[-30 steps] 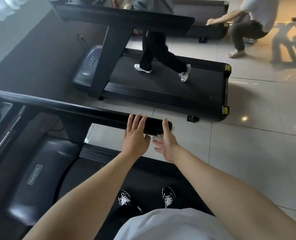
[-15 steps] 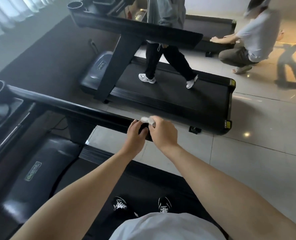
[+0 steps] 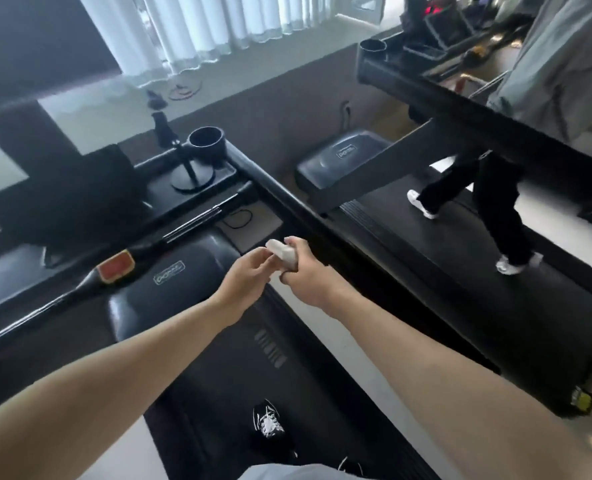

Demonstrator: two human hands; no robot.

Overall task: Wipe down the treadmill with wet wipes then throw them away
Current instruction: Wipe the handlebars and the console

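Your right grip (image 3: 310, 271) is curled round a folded white wipe (image 3: 282, 251), which stands up out of the top of the fist. Your left grip (image 3: 248, 277) meets it from the other side, fingertips pinching the wipe's near edge. Both grips are closed on the one wipe, held in the air between them.

That is the change. A second ago your left palm lay flat on the end of the handrail (image 3: 287, 202) and the wipe was down on the bar; now both grips have come off it and hang just inside the rail, above the motor cover (image 3: 170, 289). Your view has also swung up toward the cup holder (image 3: 206, 140) and the red tab (image 3: 116, 270) on the front bar.

My reading is that the rail end is done and you are refolding the wipe to a fresh face — the front bar looks like the next stretch. No bin shows here, so throwing away is some way off. On the next treadmill (image 3: 461, 271) a person walks, well apart from you.
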